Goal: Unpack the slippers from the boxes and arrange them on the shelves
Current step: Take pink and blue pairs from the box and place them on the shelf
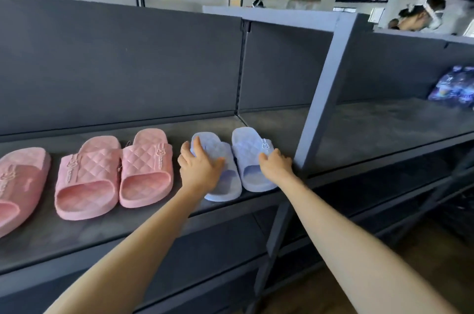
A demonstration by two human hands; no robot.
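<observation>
Both hands are up on the dark grey shelf board (128,231).

Left hand (200,167) lies over the strap of the left pale blue quilted slipper (225,185). Grip is wide, fingers spread on top, thumb out to the side.

Right hand (275,163) is on the right pale blue quilted slipper (250,146). Grip is narrow, fingers curled at the strap's outer edge.

The blue two sit side by side, touching, toes toward the dark grey back panel (115,64) and heels near the shelf's front edge. A strip of board shows between toes and panel.

Right side is tight: the right slipper is just beside the grey upright post (320,98), knuckles near its foot.

On the left is a narrow gap to the pair of pink quilted slippers (146,170), and the left hand's outer fingers sit in it. A third pink slipper (18,185) is cut off by the frame edge.

Past the post, the next bay's board runs to a blue patterned bag (456,85) at far right. Another person (420,16) stands beyond the shelving.
</observation>
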